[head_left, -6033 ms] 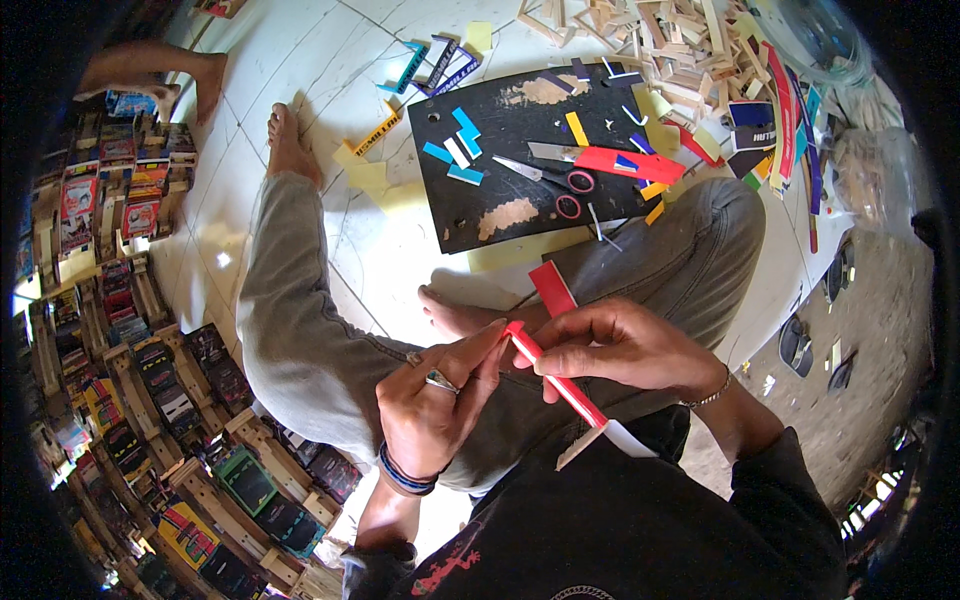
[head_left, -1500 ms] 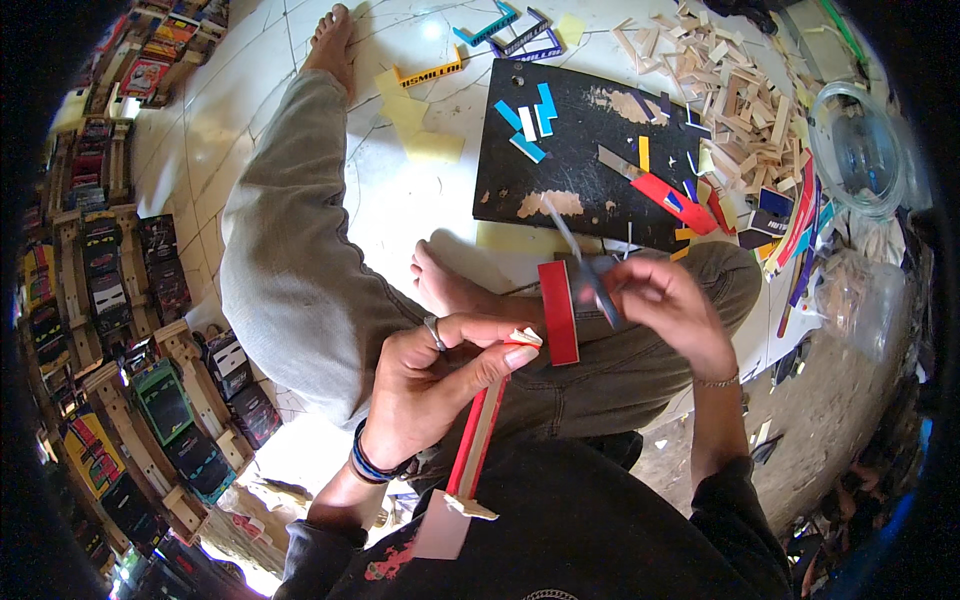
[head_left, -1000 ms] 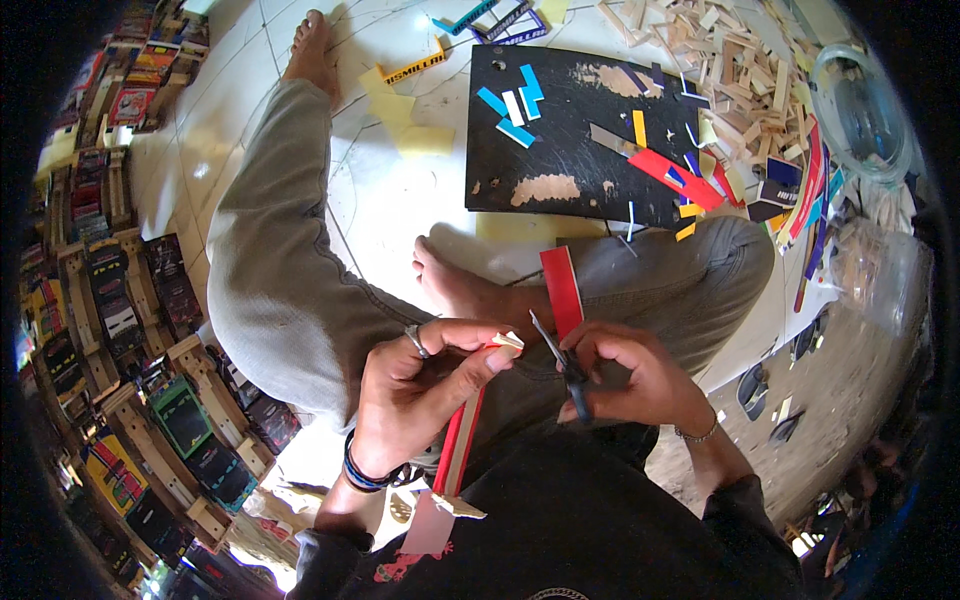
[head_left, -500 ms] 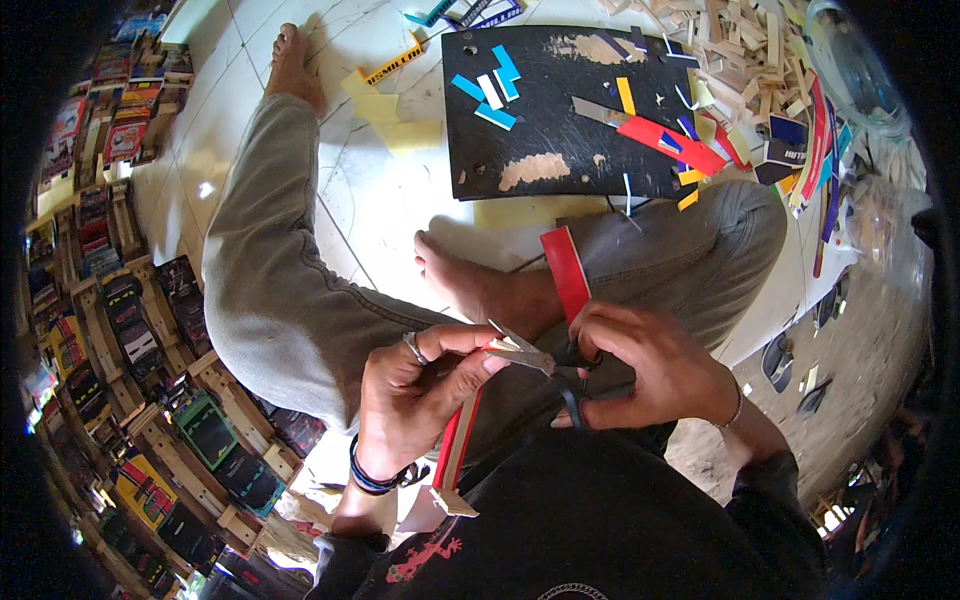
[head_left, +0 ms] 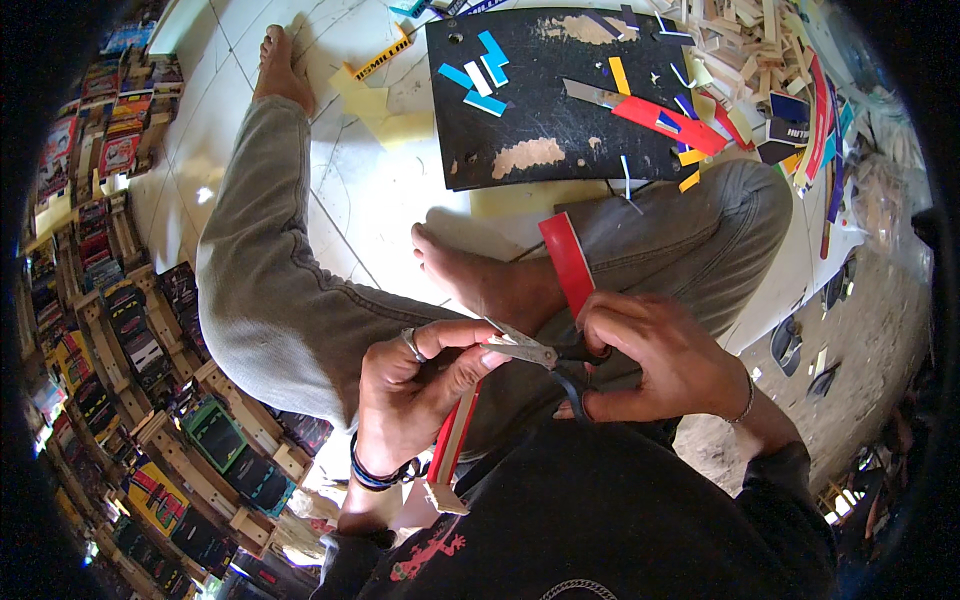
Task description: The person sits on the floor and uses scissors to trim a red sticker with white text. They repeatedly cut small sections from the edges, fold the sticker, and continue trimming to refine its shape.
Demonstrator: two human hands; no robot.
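My left hand pinches a narrow wooden strip with red edges between thumb and fingers. A small flat wooden piece sits at the strip's lower end, near my wrist. My right hand has its fingers in the dark handles of a pair of scissors. The scissor blades are parted and reach to my left fingertips; whatever lies between them is too small to make out. A red flat strip sticks up from beside my right fingers, its lower end hidden by them.
Beyond my bent leg lies a worn black board bearing blue pieces, a red strip and other scraps. Wooden offcuts are heaped at far right. Printed panels and wooden frames line the left. Dark sandals lie right.
The view has shifted slightly, so the board appears a little further left and up. Both hands keep nearly the same pose, with the scissors still at my left fingertips.
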